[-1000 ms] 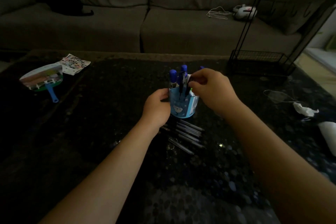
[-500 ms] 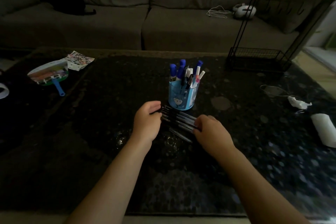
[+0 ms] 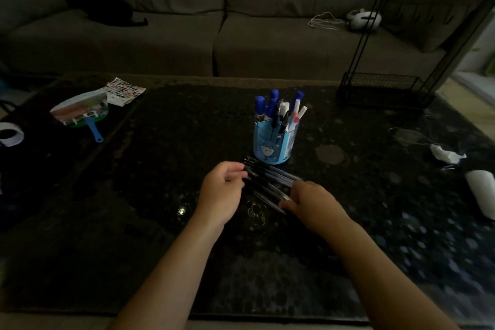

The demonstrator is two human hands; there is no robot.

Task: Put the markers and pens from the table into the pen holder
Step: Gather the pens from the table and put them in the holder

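A light blue pen holder (image 3: 272, 145) stands upright mid-table, with several blue-capped markers and pens (image 3: 276, 110) sticking out of it. Just in front of it, several dark pens (image 3: 270, 177) lie side by side on the dark table (image 3: 160, 169). My left hand (image 3: 222, 193) rests at the left ends of these pens, fingers curled and touching them. My right hand (image 3: 313, 203) lies over their right ends, fingertips on the pens. Whether either hand actually grips a pen is unclear in the dim light.
A hand fan with a blue handle (image 3: 83, 115) and a printed sheet (image 3: 123, 90) lie at the far left. A tape roll (image 3: 10, 134) sits at the left edge. A black wire rack (image 3: 385, 88) stands back right. White crumpled items (image 3: 447, 155) lie at the right. A grey sofa (image 3: 214, 35) runs behind.
My right hand left the top of the pen holder and came down onto the pens on the table. My left hand dropped from the holder's side to the pens' left ends.
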